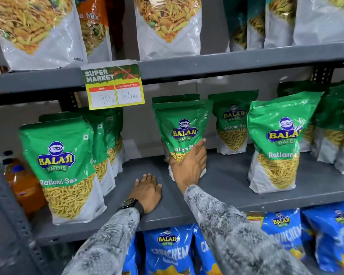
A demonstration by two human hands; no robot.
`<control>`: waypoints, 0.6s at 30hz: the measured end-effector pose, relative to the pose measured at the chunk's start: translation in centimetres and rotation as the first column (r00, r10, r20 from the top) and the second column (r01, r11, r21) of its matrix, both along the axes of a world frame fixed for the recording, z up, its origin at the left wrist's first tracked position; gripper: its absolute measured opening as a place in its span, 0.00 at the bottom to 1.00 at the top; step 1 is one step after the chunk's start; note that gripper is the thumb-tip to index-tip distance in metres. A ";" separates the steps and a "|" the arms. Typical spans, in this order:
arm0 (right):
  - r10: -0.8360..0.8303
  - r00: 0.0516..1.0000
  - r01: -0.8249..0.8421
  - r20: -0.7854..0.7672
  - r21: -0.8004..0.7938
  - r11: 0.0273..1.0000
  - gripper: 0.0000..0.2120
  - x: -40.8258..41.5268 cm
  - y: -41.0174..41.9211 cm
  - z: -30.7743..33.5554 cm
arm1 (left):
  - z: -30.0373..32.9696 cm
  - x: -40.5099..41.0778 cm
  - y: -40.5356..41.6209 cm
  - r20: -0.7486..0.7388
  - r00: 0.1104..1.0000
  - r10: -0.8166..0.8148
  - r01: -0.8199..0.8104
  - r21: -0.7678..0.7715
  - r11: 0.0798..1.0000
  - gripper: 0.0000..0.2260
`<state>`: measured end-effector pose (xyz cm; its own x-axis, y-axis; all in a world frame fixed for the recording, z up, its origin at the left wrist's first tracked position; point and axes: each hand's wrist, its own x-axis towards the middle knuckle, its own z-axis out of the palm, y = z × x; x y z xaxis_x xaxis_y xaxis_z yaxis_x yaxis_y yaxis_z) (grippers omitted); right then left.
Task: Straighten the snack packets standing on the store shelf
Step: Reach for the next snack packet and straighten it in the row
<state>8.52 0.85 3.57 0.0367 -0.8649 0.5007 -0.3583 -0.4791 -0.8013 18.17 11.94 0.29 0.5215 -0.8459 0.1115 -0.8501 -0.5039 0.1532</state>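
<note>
Green Ratlami Sev packets stand on the grey middle shelf (222, 181). My right hand (189, 165) grips the lower part of the middle green packet (182, 124), which stands upright a little back from the edge. My left hand (147, 190) lies flat on the shelf board to its left, fingers together, holding nothing. A row of green packets stands at the left, its front packet (62, 165) leaning slightly. Another green packet (276, 141) stands at the right front, with one more (233, 124) behind the gap.
A price tag (112, 86) hangs from the upper shelf edge. Large white mix packets (167, 26) fill the top shelf. Blue Crunchem packets (169, 251) stand on the shelf below. An orange bottle (22, 185) sits at the far left beside the upright post.
</note>
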 end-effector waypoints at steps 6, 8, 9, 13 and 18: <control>0.033 0.999 -0.033 -0.001 -0.016 0.999 0.67 -3.4 3.1 -0.3 | -0.3 0.4 -0.2 -0.020 1.000 0.004 -0.004 0.012 1.000 0.27; 0.040 0.999 -0.040 0.003 -0.020 0.999 0.67 -4.6 4.2 -0.4 | -0.4 0.6 -0.2 -0.027 1.000 0.006 -0.005 0.014 1.000 0.28; 0.044 0.999 -0.044 0.004 -0.021 0.999 0.68 -5.2 4.7 -0.4 | -0.5 0.7 -0.2 -0.029 1.000 0.005 -0.005 0.015 1.000 0.28; 0.052 0.999 -0.052 0.002 -0.035 0.998 0.68 -7.7 6.6 -0.7 | -0.5 0.9 -0.4 -0.026 1.000 0.003 -0.002 0.012 1.000 0.28; 0.060 0.998 -0.061 -0.006 -0.029 0.998 0.68 -9.9 8.5 -0.7 | -0.5 1.0 -0.4 -0.023 1.000 0.008 -0.007 0.017 1.000 0.27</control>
